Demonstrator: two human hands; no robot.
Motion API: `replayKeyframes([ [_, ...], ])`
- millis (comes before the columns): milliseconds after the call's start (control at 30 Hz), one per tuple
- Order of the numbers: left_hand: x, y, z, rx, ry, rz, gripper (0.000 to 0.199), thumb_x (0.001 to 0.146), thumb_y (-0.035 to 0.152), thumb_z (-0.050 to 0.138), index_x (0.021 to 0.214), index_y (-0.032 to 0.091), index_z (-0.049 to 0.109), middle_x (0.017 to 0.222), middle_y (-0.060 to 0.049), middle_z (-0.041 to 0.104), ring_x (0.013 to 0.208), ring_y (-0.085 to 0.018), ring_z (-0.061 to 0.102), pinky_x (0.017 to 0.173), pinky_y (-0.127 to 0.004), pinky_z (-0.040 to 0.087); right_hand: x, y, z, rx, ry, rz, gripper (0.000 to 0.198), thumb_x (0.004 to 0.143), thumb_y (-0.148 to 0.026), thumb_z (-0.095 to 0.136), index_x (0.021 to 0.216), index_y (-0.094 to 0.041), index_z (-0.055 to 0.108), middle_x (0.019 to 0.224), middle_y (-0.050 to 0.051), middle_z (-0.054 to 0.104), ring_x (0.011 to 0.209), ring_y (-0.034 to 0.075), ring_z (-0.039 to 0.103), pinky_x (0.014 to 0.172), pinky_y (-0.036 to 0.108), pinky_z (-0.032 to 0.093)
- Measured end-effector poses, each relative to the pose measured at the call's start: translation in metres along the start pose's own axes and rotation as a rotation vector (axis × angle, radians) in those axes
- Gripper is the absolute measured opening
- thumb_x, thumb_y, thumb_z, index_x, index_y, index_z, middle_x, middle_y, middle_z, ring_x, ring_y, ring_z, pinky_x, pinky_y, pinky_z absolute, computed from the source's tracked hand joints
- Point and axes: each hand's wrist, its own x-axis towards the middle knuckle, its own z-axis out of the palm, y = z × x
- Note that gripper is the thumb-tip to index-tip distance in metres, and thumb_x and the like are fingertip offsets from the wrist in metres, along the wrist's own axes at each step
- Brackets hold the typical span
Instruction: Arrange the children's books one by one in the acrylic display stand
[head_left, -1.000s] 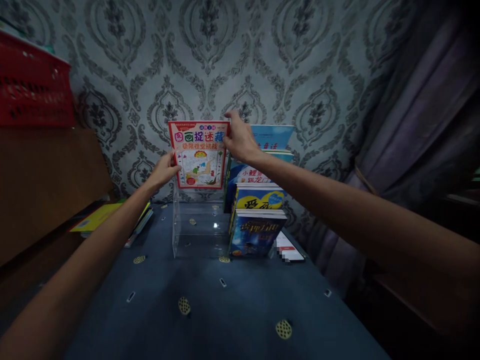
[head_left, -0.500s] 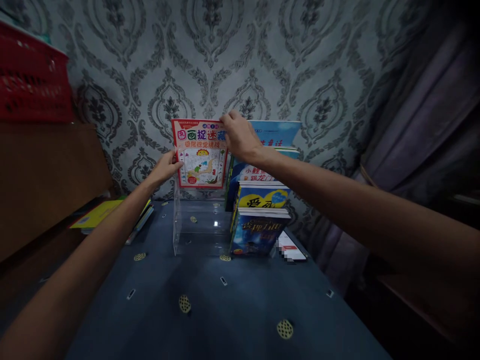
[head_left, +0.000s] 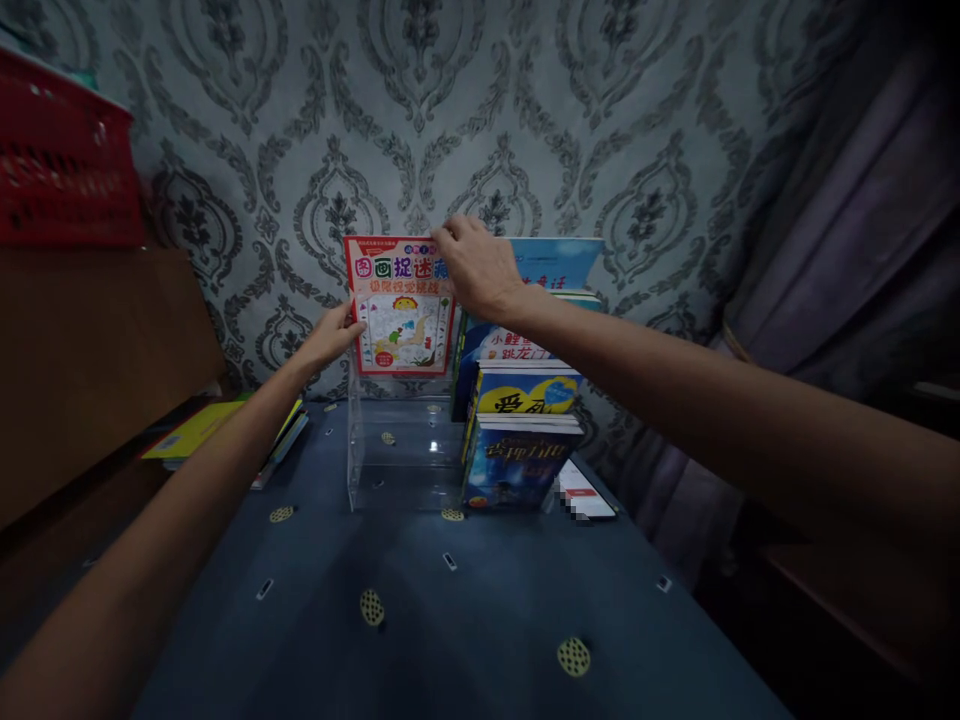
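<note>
Shift since earlier: the right hand (head_left: 480, 272) has slid a little leftward along the top of the red-bordered book (head_left: 405, 335) and now covers its upper right corner; the left hand (head_left: 332, 335) stays at the opposite edge.
Left hand: pinches the book's left edge, thumb lying on the front cover.
Right hand: fingers bent over the top edge; whether they pinch it, I cannot tell.
Red-bordered book: upright, cover facing the viewer, at the back of the clear stand (head_left: 352, 450), beside the taller books; contact under its lower edge is unclear.
Stand's right side: tiered books, with a dark blue book (head_left: 517, 470) in front and a yellow-and-blue book (head_left: 525, 392) just behind.
Table: dark blue, pineapple-patterned cover; a phone (head_left: 589, 490) lies right of the stand, a book pile (head_left: 202, 428) to the left.
</note>
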Motion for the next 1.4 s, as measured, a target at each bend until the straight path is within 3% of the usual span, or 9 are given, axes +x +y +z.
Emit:
replayKeyframes([
  [167, -0.003, 0.003, -0.001, -0.033, -0.029, -0.012, 0.059, 0.067, 0.025, 0.071, 0.124, 0.014, 0.066, 0.110, -0.005, 0.079, 0.110, -0.030, 0.070, 0.104, -0.048, 0.053, -0.002, 0.001, -0.001, -0.047, -0.024, -0.001, 0.047, 0.094, -0.003, 0.038, 0.139, -0.009, 0.049, 0.140, 0.020, 0.054, 0.126, 0.033, 0.050, 0.086, 0.039, 0.051],
  [333, -0.006, 0.011, 0.000, -0.074, -0.052, -0.039, 0.064, 0.064, 0.024, 0.073, 0.126, 0.011, 0.064, 0.116, -0.010, 0.077, 0.116, -0.034, 0.068, 0.107, -0.052, 0.051, 0.003, 0.013, 0.014, -0.006, 0.078, -0.072, 0.040, 0.101, -0.019, 0.038, 0.140, -0.014, 0.046, 0.131, 0.019, 0.055, 0.122, 0.035, 0.051, 0.085, 0.044, 0.052],
  [433, -0.006, 0.013, 0.001, -0.079, -0.039, -0.035, 0.064, 0.063, 0.022, 0.072, 0.125, 0.009, 0.064, 0.118, -0.013, 0.075, 0.120, -0.036, 0.066, 0.108, -0.052, 0.050, 0.004, 0.013, 0.016, -0.024, 0.073, -0.065, 0.039, 0.104, -0.023, 0.034, 0.139, -0.011, 0.046, 0.129, 0.020, 0.055, 0.122, 0.036, 0.049, 0.086, 0.046, 0.051],
  [667, -0.001, 0.008, 0.001, -0.055, 0.039, -0.035, 0.050, 0.062, 0.018, 0.069, 0.111, 0.012, 0.067, 0.112, -0.009, 0.077, 0.114, -0.031, 0.069, 0.105, -0.049, 0.052, 0.014, -0.001, 0.004, -0.064, -0.008, -0.042, 0.037, 0.098, -0.010, 0.032, 0.119, -0.003, 0.062, 0.126, 0.025, 0.057, 0.124, 0.037, 0.047, 0.088, 0.047, 0.050],
  [800, -0.001, 0.007, 0.002, -0.084, 0.042, -0.031, 0.044, 0.060, 0.016, 0.069, 0.105, 0.014, 0.068, 0.105, -0.006, 0.079, 0.107, -0.029, 0.071, 0.103, -0.046, 0.053, 0.018, -0.002, 0.005, -0.040, 0.041, -0.108, 0.032, 0.099, -0.014, 0.037, 0.106, -0.008, 0.068, 0.115, 0.020, 0.061, 0.123, 0.038, 0.046, 0.094, 0.054, 0.048],
  [933, -0.002, 0.010, -0.002, -0.122, -0.009, -0.031, 0.046, 0.060, 0.015, 0.070, 0.106, 0.013, 0.069, 0.101, -0.007, 0.078, 0.107, -0.028, 0.071, 0.103, -0.046, 0.053, 0.009, -0.002, 0.003, -0.049, 0.026, -0.116, 0.031, 0.099, -0.016, 0.039, 0.100, -0.011, 0.069, 0.118, 0.020, 0.060, 0.121, 0.036, 0.045, 0.096, 0.052, 0.046],
  [1067, -0.001, 0.012, -0.007, -0.100, -0.053, -0.049, 0.043, 0.059, 0.015, 0.073, 0.102, 0.014, 0.071, 0.097, -0.006, 0.079, 0.105, -0.028, 0.071, 0.102, -0.045, 0.052, -0.015, -0.006, -0.006, 0.027, 0.027, -0.117, 0.027, 0.099, -0.019, 0.043, 0.101, -0.012, 0.070, 0.120, 0.021, 0.059, 0.118, 0.036, 0.044, 0.093, 0.049, 0.046],
  [1167, 0.000, 0.013, -0.009, -0.075, -0.048, -0.061, 0.040, 0.057, 0.018, 0.074, 0.098, 0.015, 0.072, 0.092, -0.004, 0.079, 0.099, -0.027, 0.072, 0.098, -0.043, 0.054, -0.047, -0.018, -0.011, 0.082, 0.010, -0.196, 0.028, 0.098, -0.015, 0.043, 0.099, -0.011, 0.071, 0.120, 0.021, 0.061, 0.116, 0.035, 0.046, 0.089, 0.046, 0.048],
  [1400, 0.001, 0.016, -0.008, -0.040, -0.030, -0.064, 0.038, 0.055, 0.022, 0.076, 0.092, 0.015, 0.073, 0.084, -0.002, 0.077, 0.091, -0.024, 0.070, 0.098, -0.043, 0.053, -0.163, -0.070, 0.009, 0.412, -0.057, -0.690, 0.023, 0.103, -0.015, 0.046, 0.094, -0.013, 0.068, 0.107, 0.014, 0.068, 0.095, 0.022, 0.052, 0.072, 0.033, 0.046],
])
